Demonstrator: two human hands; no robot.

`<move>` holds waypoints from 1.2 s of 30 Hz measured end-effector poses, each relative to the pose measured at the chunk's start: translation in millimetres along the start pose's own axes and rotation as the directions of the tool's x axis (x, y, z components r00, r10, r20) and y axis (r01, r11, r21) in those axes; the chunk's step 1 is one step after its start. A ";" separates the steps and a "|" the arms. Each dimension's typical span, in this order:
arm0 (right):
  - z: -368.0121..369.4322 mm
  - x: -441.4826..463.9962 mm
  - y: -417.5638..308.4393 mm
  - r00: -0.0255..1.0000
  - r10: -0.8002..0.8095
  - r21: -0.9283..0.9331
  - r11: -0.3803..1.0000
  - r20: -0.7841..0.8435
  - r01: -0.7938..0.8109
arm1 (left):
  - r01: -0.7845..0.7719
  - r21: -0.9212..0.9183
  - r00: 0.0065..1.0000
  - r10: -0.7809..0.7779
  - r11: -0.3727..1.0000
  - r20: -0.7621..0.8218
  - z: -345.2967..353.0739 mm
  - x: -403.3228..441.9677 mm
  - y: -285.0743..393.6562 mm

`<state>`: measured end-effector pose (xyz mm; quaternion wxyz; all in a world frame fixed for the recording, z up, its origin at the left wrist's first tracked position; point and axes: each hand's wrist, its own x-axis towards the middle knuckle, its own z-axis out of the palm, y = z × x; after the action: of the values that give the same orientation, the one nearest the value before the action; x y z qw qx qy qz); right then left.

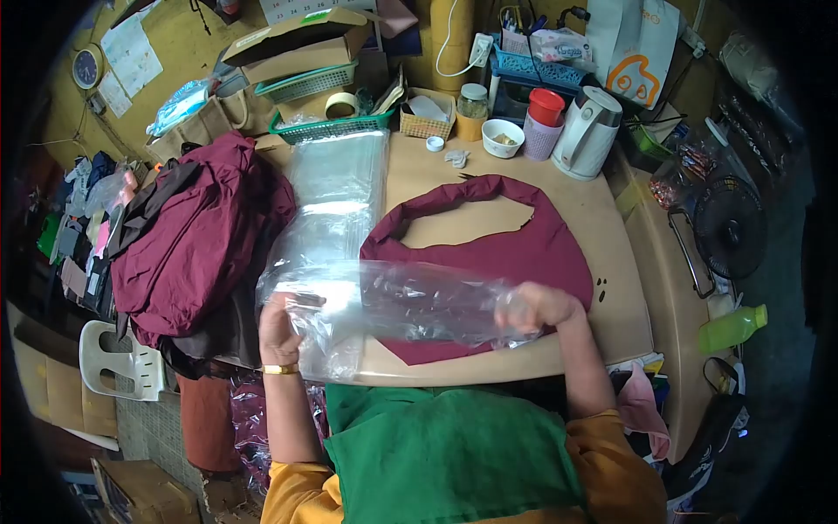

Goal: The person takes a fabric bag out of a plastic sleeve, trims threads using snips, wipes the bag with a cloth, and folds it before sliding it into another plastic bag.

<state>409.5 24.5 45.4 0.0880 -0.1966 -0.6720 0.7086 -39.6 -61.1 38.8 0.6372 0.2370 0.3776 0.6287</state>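
Note:
A clear plastic bag (419,297) stretches sideways between my two hands, above the table. My left hand (279,329) is closed on its left end, and my right hand (539,307) grips the right end, slightly blurred. Beneath the plastic lies a maroon fabric bag (541,231), flat, with its wide strap looped toward the back. The held plastic covers part of its lower half. Just left of it, a stack of clear plastic bags (336,188) runs from the back of the table toward the front edge, partly behind my left hand.
A heap of maroon and dark fabric bags (196,253) sits at the left. Along the back stand green baskets (336,128), a jar (472,102), a white bowl (504,140), a lidded tumbler (542,131) and a white kettle (587,135). A fan (731,225) is at the right.

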 end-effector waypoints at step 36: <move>81.0 36.7 29.5 0.541 -0.248 -0.586 0.487 -0.804 -0.648 | -0.307 0.832 0.872 0.214 -0.462 0.440 130.5 48.6 -162.4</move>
<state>348.1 -37.9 12.0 0.1797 -0.6037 -0.7687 0.1113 159.5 -6.6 -17.6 -0.0111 0.7563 0.6316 0.1703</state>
